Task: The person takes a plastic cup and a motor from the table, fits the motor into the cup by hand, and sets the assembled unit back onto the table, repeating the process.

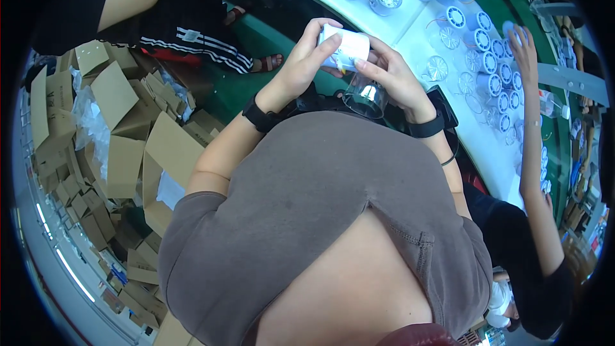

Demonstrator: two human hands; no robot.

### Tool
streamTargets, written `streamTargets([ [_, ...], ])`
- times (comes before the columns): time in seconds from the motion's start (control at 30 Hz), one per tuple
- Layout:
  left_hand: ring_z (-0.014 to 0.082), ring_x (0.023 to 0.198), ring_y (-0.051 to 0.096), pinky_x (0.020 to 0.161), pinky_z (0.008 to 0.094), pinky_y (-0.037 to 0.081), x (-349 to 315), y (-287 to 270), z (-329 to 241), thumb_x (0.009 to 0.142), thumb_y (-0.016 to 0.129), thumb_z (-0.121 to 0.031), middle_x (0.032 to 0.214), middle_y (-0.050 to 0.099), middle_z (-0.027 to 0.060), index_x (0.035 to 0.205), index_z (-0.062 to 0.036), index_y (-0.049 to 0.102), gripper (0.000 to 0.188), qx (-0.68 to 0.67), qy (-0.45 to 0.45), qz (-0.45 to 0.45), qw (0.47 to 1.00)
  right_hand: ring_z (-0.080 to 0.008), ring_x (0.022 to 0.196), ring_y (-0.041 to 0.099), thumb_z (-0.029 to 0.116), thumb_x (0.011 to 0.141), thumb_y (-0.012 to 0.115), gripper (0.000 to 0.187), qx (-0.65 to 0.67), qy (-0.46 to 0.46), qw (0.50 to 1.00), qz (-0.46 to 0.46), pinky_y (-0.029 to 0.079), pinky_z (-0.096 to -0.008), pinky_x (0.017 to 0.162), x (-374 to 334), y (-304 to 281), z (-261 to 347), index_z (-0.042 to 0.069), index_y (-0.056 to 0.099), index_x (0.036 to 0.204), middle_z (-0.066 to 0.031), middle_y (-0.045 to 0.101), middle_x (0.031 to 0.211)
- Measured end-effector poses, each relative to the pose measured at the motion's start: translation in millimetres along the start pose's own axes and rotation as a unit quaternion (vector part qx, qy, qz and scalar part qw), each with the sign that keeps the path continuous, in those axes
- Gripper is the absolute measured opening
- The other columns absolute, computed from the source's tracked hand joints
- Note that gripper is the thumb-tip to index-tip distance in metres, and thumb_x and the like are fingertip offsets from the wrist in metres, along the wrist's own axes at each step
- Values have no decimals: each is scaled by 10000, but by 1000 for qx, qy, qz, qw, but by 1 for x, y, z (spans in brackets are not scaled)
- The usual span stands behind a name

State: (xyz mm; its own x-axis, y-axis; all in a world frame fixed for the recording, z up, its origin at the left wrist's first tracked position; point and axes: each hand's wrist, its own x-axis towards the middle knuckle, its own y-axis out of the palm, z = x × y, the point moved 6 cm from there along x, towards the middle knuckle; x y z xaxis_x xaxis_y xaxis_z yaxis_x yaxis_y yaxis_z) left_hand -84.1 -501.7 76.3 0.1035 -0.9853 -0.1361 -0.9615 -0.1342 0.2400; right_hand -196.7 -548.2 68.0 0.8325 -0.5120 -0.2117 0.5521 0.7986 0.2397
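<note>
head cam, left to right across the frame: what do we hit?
Pile of flat cardboard boxes → left hand → small white cylindrical part held by both hands → right hand → rows of round white fan-like parts on the white worktable → a co-worker's raised arm.

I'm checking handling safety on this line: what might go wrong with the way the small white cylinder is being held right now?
1. Both hands, left hand and right hand, pinch the small white cylindrical part in mid-air by the fingertips, off the white worktable; a slip would likely drop it to the floor.
2. The clear round plastic piece hangs below the right hand, seemingly loosely held, and may fall.
</note>
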Motion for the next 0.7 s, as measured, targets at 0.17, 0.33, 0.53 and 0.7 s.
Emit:
streamTargets([
  [0.17,127,708,528,482,202,425,2,-1,10,834,452,-307,858,490,84,1044,-54,382,336,19,-41,13,999,-120,724,552,346,801,512,537,14,14,1000,-18,456,-218,628,-11,0,-18,-8,358,1174,-103,562,818],
  [0.33,119,606,508,446,192,392,9,-20,25,820,479,-331,816,495,71,1020,-53,395,352,-94,-119,-52,987,-137,774,529,367,810,470,520,39,135,989,35,445,-258,688,-49,2,-29,-29,389,1137,-102,538,903],
  [0.53,87,531,457,414,170,361,13,-22,28,762,538,-423,760,486,73,947,-18,404,465,-103,-125,-73,984,-170,872,515,363,782,516,513,41,-33,992,-115,433,-279,743,-63,-43,11,-1,413,1127,-117,512,976],
  [0.7,73,533,447,411,157,346,8,-3,24,743,571,-413,750,487,67,981,-11,388,501,-169,-116,-8,979,-194,923,497,279,712,625,535,-165,-231,934,-218,435,-299,749,-62,-38,53,0,415,1118,-125,496,1003],
])
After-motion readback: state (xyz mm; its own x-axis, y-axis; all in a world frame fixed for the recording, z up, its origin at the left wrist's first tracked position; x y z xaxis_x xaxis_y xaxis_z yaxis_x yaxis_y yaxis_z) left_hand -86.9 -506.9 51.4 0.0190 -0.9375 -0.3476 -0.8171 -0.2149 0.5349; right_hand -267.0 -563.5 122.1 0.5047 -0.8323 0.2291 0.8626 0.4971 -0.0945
